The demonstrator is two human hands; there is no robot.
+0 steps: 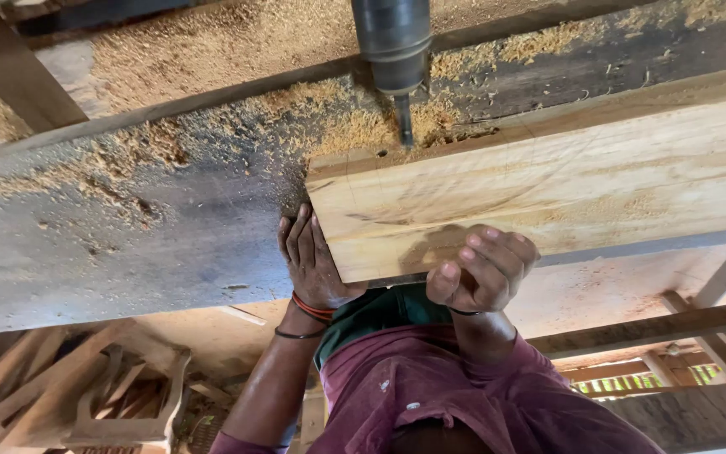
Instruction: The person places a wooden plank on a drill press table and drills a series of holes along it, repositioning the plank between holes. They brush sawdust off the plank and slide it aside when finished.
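Observation:
A pale wooden plank (565,185) lies across a dark, worn bench (128,244). My left hand (313,265) lies flat against the plank's left end, fingers together and pointing up; red and black bands circle the wrist. My right hand (485,269) curls over the plank's near edge, nails showing. Above, a dark metal drill chuck (392,42) hangs down. Its bit (403,126) meets the plank's far edge near the left corner, beside a small dark hole.
Heaps of sawdust (212,50) cover the bench behind the plank. A slanted wooden beam (10,76) stands at the top left. Below the bench edge are wooden chair frames (102,395) on the left and timber rails (657,328) on the right.

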